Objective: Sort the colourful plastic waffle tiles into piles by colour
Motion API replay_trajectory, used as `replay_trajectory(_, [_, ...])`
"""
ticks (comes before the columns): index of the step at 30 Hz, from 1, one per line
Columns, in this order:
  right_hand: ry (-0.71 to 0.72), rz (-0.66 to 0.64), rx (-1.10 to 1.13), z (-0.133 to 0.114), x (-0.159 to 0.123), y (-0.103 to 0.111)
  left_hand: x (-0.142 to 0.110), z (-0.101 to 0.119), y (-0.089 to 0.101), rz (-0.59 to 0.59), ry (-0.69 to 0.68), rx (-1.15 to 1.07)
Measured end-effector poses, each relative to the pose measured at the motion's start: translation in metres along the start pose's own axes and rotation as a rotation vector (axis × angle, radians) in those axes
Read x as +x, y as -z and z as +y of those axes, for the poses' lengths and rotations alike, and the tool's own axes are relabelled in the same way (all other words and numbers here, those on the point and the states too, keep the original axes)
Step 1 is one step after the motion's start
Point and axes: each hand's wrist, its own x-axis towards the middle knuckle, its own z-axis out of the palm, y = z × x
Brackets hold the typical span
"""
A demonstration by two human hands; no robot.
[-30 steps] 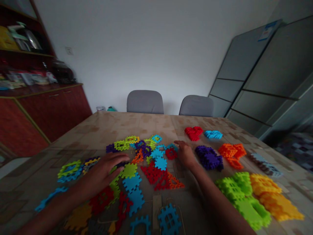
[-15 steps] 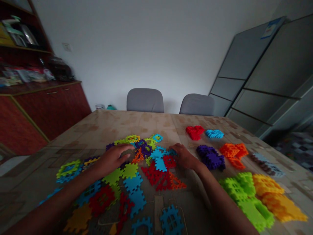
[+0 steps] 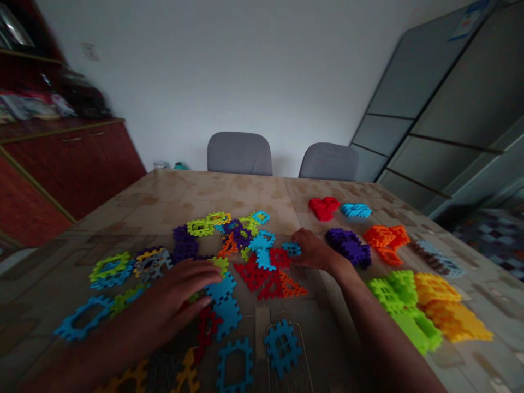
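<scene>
My right hand [image 3: 311, 249] is closed at the fingertips on a small blue window-like building piece [image 3: 291, 249], to the right of the loose pieces. My left hand [image 3: 186, 284] hovers low over the pieces at left centre, fingers stretched out and thumb apart, with nothing visible in it. Beside its fingertips lie blue flat pieces [image 3: 223, 289] and a lime piece [image 3: 220, 265]. Between the hands are light blue pieces [image 3: 262, 245], red triangular pieces [image 3: 251, 273] and an orange triangle [image 3: 291, 285]. My left hand and forearm hide some pieces below them.
Sorted piles stand on the right: red [image 3: 323, 208], blue [image 3: 356, 210], purple [image 3: 349, 246], orange [image 3: 387, 243], grey [image 3: 438, 257], green [image 3: 405, 308] and yellow [image 3: 454, 311]. Blue pieces [image 3: 283, 348] lie near the front. Two grey chairs [image 3: 239, 153] stand beyond the patterned table [image 3: 172, 191].
My left hand has moved nearer to me, off the purple and orange pieces. My right hand has shifted slightly right with the blue window piece, away from the light blue pieces. The view tilted down slightly.
</scene>
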Motion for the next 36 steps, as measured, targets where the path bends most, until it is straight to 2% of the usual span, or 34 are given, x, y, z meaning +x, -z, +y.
replay_trajectory(5, [-0.131, 0.079, -0.074, -0.011, -0.004, 0.007, -0.013, 0.047, -0.005, -0.122, -0.244, 0.049])
replay_trajectory(9, [-0.209, 0.202, -0.089, -0.020, -0.014, 0.019, -0.011, 0.064, -0.011, -0.207, -0.308, -0.012])
replay_trajectory(12, [-0.131, 0.217, -0.038, -0.032, -0.034, 0.026, -0.008, 0.064, -0.017, -0.198, -0.351, -0.027])
replay_trajectory(15, [0.086, 0.136, 0.076, -0.049, -0.065, 0.025, -0.007, 0.064, -0.021, -0.191, -0.407, 0.002])
replay_trajectory(17, [0.275, 0.064, 0.231, -0.061, -0.086, 0.019, -0.008, 0.065, -0.023, -0.202, -0.401, 0.018])
replay_trajectory(20, [0.383, -0.007, 0.422, -0.071, -0.113, 0.007, -0.009, 0.068, -0.024, -0.244, -0.322, 0.033])
replay_trajectory(23, [0.344, -0.024, 0.435, -0.070, -0.128, -0.005, -0.008, 0.072, -0.025, -0.312, -0.231, 0.049])
replay_trajectory(27, [0.311, -0.012, 0.405, -0.064, -0.131, -0.014, -0.002, 0.075, -0.024, -0.376, -0.153, 0.065])
replay_trajectory(36, [0.317, -0.032, 0.333, -0.066, -0.129, -0.019, -0.009, 0.067, -0.027, -0.360, -0.187, 0.069])
